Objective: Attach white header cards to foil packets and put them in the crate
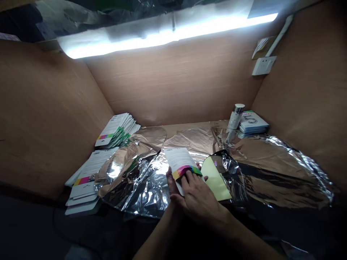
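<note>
Card stacks [82, 184] far left, beside crumpled foil sheet [135, 191]. Printed card [180, 160] pinched between left hand [173, 186] and right hand [196, 198], held above foil, near yellow card [215, 180]. Risk: loose pinch, card slipping on slick foil, corner bending.

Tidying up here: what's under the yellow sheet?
The yellow sheet lies on crumpled foil, which shows beside it; whatever is directly beneath the sheet is covered and can't be seen.
</note>
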`<control>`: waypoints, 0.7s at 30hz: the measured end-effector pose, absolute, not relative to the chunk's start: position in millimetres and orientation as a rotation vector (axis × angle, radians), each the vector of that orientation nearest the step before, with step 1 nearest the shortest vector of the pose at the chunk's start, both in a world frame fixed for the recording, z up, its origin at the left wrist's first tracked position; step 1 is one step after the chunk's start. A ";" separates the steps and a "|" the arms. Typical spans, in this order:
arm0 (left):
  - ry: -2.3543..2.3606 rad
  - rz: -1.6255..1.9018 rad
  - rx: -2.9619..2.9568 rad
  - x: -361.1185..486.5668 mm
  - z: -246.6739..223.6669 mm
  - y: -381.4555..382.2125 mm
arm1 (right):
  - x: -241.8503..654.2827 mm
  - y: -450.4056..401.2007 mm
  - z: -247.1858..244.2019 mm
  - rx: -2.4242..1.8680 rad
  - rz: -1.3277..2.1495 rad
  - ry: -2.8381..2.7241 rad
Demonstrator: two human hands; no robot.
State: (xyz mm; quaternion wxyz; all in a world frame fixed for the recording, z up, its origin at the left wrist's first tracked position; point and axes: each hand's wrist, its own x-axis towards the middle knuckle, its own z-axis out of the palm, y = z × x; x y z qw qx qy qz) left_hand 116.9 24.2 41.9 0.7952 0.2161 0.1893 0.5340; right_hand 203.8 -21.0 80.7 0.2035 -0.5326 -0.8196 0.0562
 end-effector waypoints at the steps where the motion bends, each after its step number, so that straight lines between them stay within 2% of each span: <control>1: 0.486 1.147 0.493 109.0 41.0 26.5 | 204.3 -22.6 73.6 -1.477 0.175 -2.299; 4: 0.830 1.336 0.783 71.6 39.7 29.7 | 214.1 -41.3 47.5 -1.316 0.223 -2.387; 6: 1.053 1.371 1.241 44.1 36.9 26.9 | 226.8 -56.5 35.1 -1.157 0.293 -2.450; 9: 1.132 0.981 1.974 15.9 28.6 16.4 | 249.7 -64.1 29.4 -1.031 0.280 -2.460; 11: 1.060 0.679 2.249 7.6 22.5 8.2 | 261.5 -57.1 26.7 -1.022 0.181 -2.489; 16: 0.956 0.299 2.492 -4.9 15.7 -9.3 | 263.8 -39.0 0.0 -0.936 0.083 -2.603; 19: 0.925 0.286 2.500 -19.5 10.1 -18.3 | 259.6 -41.8 -13.0 -0.966 0.074 -2.567; 21: 0.917 0.398 2.447 -29.2 2.2 -23.2 | 258.9 -46.0 -15.4 -0.925 0.077 -2.535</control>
